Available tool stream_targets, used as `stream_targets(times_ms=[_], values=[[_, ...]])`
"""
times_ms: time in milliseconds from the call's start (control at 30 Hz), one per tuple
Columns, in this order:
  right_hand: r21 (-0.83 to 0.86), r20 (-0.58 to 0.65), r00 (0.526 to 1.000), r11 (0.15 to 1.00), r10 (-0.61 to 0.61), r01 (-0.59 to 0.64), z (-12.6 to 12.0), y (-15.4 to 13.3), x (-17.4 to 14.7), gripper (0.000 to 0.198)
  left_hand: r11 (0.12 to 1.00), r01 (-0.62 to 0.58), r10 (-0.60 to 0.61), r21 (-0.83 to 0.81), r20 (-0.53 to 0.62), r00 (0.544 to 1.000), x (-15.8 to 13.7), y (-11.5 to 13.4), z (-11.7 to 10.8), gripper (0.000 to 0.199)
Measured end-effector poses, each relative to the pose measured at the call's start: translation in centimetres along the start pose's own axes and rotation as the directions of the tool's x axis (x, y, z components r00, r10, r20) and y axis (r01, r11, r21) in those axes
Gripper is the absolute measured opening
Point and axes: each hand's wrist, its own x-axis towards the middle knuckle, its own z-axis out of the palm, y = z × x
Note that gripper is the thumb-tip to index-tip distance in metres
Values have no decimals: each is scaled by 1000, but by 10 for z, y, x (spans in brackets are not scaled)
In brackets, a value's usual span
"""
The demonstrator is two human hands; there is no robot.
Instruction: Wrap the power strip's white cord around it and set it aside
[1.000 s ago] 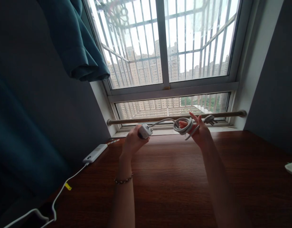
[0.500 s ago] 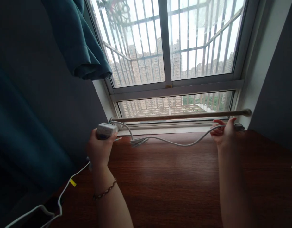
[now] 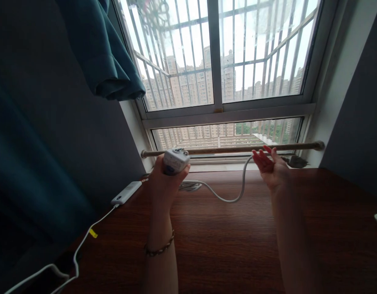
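Note:
My left hand [image 3: 165, 179] is closed around a white power block [image 3: 176, 160] with rounded corners, held up in front of the window sill. Behind it lies a bundled part of a white cable [image 3: 190, 186]. From there the cable sags over the wooden surface and rises to the fingertips of my right hand [image 3: 271, 167]. That hand is turned palm up with its fingers stretched out and apart. Whether the cable rests on or passes behind those fingers is hard to see. Just right of the hand is a dark grey object [image 3: 298, 161], its kind unclear.
A rod [image 3: 225, 150] spans the window just above the sill. At left, a white adapter [image 3: 127, 192] lies on the brown wooden surface [image 3: 225, 241], with a thin cord [image 3: 84, 241] carrying a yellow tag. A blue curtain [image 3: 111, 77] hangs at upper left.
My left hand has moved right with the power block, uncovering the white adapter. My right hand has shifted left and its fingers have spread. The cable between them sags more.

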Motion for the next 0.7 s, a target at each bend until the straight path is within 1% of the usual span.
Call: stream_targets(times_ms=[67, 100, 133, 200, 233, 267, 300, 333, 367, 400, 433, 467, 500, 533, 600, 700], values=[[-59, 54, 992, 992, 113, -110, 18, 11, -18, 25, 989, 38, -31, -142, 49, 998, -8, 13, 10, 35], [-102, 119, 981, 985, 153, -141, 26, 16, -27, 22, 977, 69, -53, -201, 83, 995, -12, 18, 13, 34], [-159, 186, 967, 977, 173, -144, 33, 22, -36, 20, 962, 104, -74, -253, 125, 989, -15, 21, 16, 34], [-318, 320, 925, 943, 207, -101, 43, 33, -52, 28, 927, 175, -109, -333, 207, 972, -18, 25, 19, 35], [-404, 399, 889, 913, 225, -50, 46, 38, -59, 34, 909, 201, -116, -364, 242, 963, -18, 25, 19, 35], [-484, 488, 833, 875, 261, 9, 48, 43, -65, 37, 896, 217, -115, -388, 269, 956, -18, 25, 19, 35], [-560, 570, 769, 822, 291, 104, 49, 48, -70, 38, 887, 227, -114, -403, 286, 952, -18, 24, 19, 34], [-618, 633, 706, 757, 317, 214, 48, 53, -74, 37, 879, 237, -116, -414, 297, 948, -17, 22, 18, 33], [-654, 674, 658, 686, 337, 319, 48, 58, -78, 33, 872, 248, -120, -423, 306, 945, -15, 20, 16, 32], [-673, 696, 633, 614, 339, 412, 47, 64, -80, 27, 862, 262, -130, -433, 311, 941, -13, 18, 15, 32], [-685, 704, 632, 546, 324, 483, 46, 70, -81, 21, 851, 279, -143, -445, 315, 938, -12, 16, 13, 32], [-691, 704, 643, 496, 300, 526, 45, 76, -81, 15, 837, 301, -159, -457, 322, 933, -10, 13, 10, 33], [-691, 705, 655, 470, 273, 549, 44, 83, -80, 12, 821, 328, -177, -468, 337, 925, -8, 11, 8, 34], [-684, 711, 659, 455, 243, 570, 43, 89, -78, 12, 801, 358, -196, -480, 355, 914, -7, 9, 6, 35], [-655, 738, 652, 423, 176, 626, 40, 101, -71, 14, 752, 434, -238, -496, 409, 881, -6, 6, 2, 36], [-589, 786, 612, 413, 92, 695, 33, 110, -58, 15, 676, 511, -259, -531, 477, 840, -6, 5, -2, 40]])
